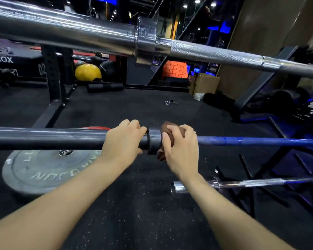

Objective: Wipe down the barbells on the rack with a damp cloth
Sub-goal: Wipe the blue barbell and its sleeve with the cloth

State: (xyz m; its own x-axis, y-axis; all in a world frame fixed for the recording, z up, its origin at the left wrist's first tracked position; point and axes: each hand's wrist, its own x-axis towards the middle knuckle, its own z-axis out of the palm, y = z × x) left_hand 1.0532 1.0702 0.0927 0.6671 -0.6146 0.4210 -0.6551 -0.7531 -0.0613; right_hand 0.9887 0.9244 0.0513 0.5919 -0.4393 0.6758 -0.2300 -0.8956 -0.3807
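A dark barbell [43, 138] with a blue shaft [260, 141] runs level across the middle of the view. My left hand [124, 141] grips its dark sleeve just left of the collar [154, 138]. My right hand [182, 149] presses a brown cloth [170, 130] around the bar right of the collar, where the blue shaft begins. A chrome barbell [79, 31] crosses the top of the view, above and beyond the dark one. A third, chrome barbell [242, 183] lies lower at the right.
A grey weight plate [43, 170] lies flat on the black rubber floor at the lower left. Black rack uprights [54, 78] stand at the back left, near a yellow ball [88, 72]. A spring collar [170, 102] lies on the floor; a cardboard box [205, 83] stands behind it.
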